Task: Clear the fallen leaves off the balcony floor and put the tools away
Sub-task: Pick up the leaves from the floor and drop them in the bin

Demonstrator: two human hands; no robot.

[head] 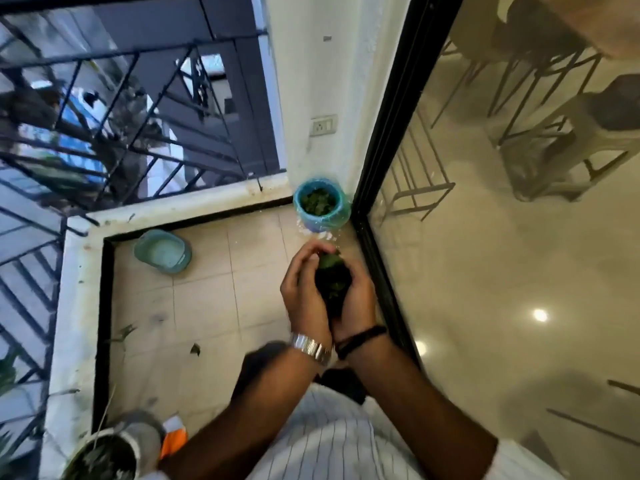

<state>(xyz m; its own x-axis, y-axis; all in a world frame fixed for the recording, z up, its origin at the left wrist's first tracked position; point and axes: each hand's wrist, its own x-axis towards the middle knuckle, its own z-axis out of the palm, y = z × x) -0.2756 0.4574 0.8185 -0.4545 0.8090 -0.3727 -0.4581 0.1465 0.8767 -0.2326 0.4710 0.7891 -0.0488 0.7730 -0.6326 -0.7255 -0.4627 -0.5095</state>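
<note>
Tiled floor (207, 306) open to your left; your left hand (304, 299) and right hand (356, 299) cup crumpled leaves (332, 275) near bin (320, 206) in corner.

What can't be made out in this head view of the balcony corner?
- Head view: how big the clump of leaves is; the left hand and right hand cup round it.
- Lower left: the plant pot is cut off by the frame's bottom edge.
- Beside it, an orange and white object is half hidden by the left forearm; unidentifiable.
- Scraps on the floor tiles are too small and blurred to count.
</note>
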